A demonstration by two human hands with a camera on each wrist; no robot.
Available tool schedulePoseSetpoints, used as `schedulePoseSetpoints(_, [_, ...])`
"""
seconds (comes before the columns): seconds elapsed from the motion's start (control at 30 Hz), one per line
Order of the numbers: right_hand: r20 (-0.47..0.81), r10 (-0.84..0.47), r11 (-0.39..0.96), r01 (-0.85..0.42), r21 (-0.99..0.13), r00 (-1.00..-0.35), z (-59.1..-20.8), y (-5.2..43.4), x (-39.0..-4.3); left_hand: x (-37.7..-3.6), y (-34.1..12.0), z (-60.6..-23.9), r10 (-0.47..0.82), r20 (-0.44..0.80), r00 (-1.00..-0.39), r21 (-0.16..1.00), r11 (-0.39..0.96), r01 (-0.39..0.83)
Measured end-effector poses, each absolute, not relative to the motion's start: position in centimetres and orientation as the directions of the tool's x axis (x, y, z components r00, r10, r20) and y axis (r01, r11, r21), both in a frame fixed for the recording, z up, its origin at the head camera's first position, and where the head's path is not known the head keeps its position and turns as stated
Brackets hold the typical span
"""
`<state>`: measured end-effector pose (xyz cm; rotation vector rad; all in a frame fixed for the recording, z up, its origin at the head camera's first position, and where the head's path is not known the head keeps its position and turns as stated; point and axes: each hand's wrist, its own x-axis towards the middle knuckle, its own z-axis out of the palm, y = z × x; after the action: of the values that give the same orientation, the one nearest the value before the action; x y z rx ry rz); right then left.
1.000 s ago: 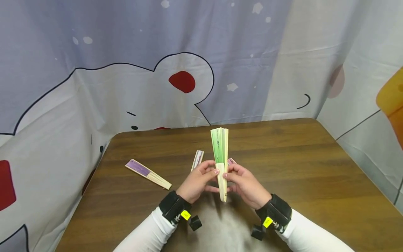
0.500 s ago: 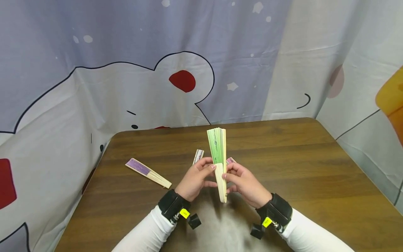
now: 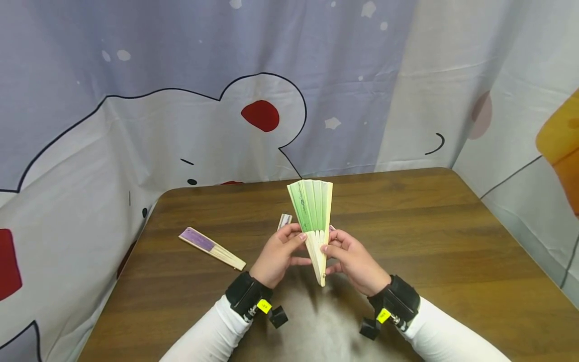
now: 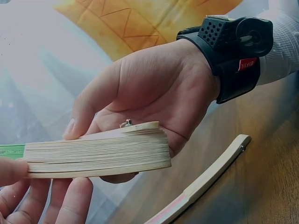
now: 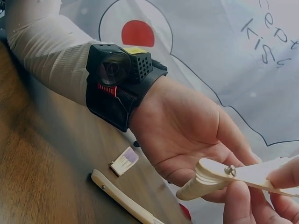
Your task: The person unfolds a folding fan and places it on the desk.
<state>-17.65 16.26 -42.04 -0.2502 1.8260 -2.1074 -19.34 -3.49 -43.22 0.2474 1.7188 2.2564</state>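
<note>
A green folding fan [image 3: 312, 206] with pale wooden ribs stands upright between both hands, partly spread, its pivot end pointing down. My left hand [image 3: 277, 254] pinches the left outer rib between thumb and fingers. On the other edge, my right hand [image 3: 355, 261] grips the right outer rib with its thumb in front. A metal pivot pin [image 5: 230, 170] shows at the narrow end in the right wrist view. From the left wrist side the stacked ribs [image 4: 98, 151] appear edge-on, with the right hand behind them.
On the brown wooden table [image 3: 429, 226], a closed purple fan [image 3: 212, 248] lies at the left. A white-patterned fan [image 3: 284, 220] lies behind the left hand, mostly hidden. Another closed fan [image 4: 201, 186], pinkish, lies behind the right hand. A printed curtain [image 3: 344, 90] hangs beyond the table.
The green fan has gone from nearly closed to partly spread, its left edge tilting leftward. The left hand has shifted slightly left; the right hand has barely moved.
</note>
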Motion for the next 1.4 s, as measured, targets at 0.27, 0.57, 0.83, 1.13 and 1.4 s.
schedulePoseSetpoints(0.27, [-0.085,-0.358,-0.107,0.131,-0.986,-0.93,-42.34,16.28,-17.83,-19.2,-3.67,-42.93,0.318,-0.043,-0.947,0.959,-0.252,-0.128])
schedulePoseSetpoints(0.57, [-0.11,-0.314,-0.109,0.151,-0.983,-0.943,-42.29,16.39,-18.0,-19.08,-3.71,-42.52,0.277,-0.03,-0.96,0.95,-0.291,-0.114])
schedulePoseSetpoints(0.83, [-0.105,-0.296,-0.145,0.154,-0.977,-0.949,-42.24,16.47,-18.05,-18.92,-3.58,-42.32,0.237,-0.043,-0.97,0.948,-0.298,-0.114])
schedulePoseSetpoints(1.13, [-0.102,-0.281,-0.163,0.153,-0.975,-0.954,-42.36,16.62,-18.18,-18.96,-3.61,-42.35,0.234,-0.037,-0.972,0.941,-0.318,-0.112])
schedulePoseSetpoints(1.4, [-0.105,-0.279,-0.159,0.153,-0.975,-0.955,-42.24,16.78,-18.3,-19.04,-3.87,-42.71,0.226,-0.005,-0.974,0.947,-0.311,-0.078])
